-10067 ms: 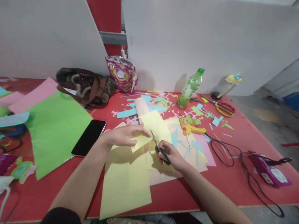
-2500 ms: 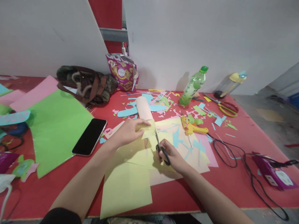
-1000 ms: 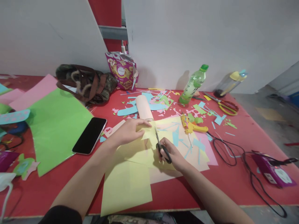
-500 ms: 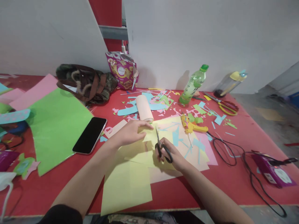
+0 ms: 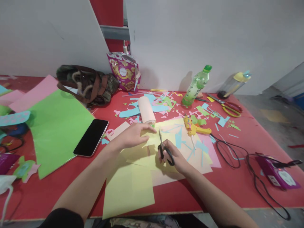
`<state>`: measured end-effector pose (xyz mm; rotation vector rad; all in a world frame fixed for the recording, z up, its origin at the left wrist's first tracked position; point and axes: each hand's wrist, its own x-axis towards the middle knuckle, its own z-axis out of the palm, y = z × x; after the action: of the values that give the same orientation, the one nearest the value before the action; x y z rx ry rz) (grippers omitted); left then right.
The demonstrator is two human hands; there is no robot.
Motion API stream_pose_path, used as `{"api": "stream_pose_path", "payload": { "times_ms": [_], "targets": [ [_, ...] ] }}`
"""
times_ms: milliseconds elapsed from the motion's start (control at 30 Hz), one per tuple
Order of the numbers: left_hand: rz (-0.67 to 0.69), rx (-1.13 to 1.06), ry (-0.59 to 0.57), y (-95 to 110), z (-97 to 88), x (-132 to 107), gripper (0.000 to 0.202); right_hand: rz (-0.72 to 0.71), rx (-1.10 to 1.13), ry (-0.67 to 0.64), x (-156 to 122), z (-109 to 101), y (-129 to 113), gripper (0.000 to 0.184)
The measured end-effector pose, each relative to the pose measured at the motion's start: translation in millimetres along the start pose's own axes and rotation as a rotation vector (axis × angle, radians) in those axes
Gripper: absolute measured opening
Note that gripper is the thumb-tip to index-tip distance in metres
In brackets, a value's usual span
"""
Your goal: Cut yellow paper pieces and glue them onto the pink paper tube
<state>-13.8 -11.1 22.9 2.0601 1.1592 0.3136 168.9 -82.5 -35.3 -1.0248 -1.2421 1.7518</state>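
Scissors with black handles [image 5: 167, 154] are in my right hand [image 5: 174, 156], fingers through the loops and metal blades pointing away from me. Over the upper part of the yellow paper [image 5: 131, 190] is my left hand [image 5: 133, 134], its thumb and forefinger apart beside the scissor tips. Whether that hand presses on the paper I cannot tell. Just beyond my left fingertips lies a pale pink paper roll [image 5: 146, 110] on its side, on top of blue paper strips [image 5: 129, 113]. Part of the yellow paper is hidden under my hands.
A yellow glue gun [image 5: 196, 129] lies to the right, its cable running to a purple power box [image 5: 276, 172]. Behind stand a green bottle [image 5: 197, 85] and a snack bag [image 5: 124, 71]. At left are a phone [image 5: 91, 137] and green sheet [image 5: 59, 129]. Paper scraps litter the red table.
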Motion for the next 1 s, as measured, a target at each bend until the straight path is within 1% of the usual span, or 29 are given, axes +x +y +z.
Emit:
{"api": "stream_pose_path", "payload": {
  "times_ms": [333,700,1000],
  "targets": [
    [-0.008,0.009,-0.011,1.4,-0.6,0.6,0.037,0.033,-0.009,0.044,0.8,2.3,-0.7,0.045],
    [-0.031,0.025,-0.045,5.7,-4.0,1.1,0.037,0.029,-0.030,0.067,2.3,1.1,3.4,0.044],
    [-0.048,0.009,-0.040,2.5,-2.7,1.2,0.038,0.037,0.011,0.092,3.2,1.2,7.2,0.043]
  ]
}}
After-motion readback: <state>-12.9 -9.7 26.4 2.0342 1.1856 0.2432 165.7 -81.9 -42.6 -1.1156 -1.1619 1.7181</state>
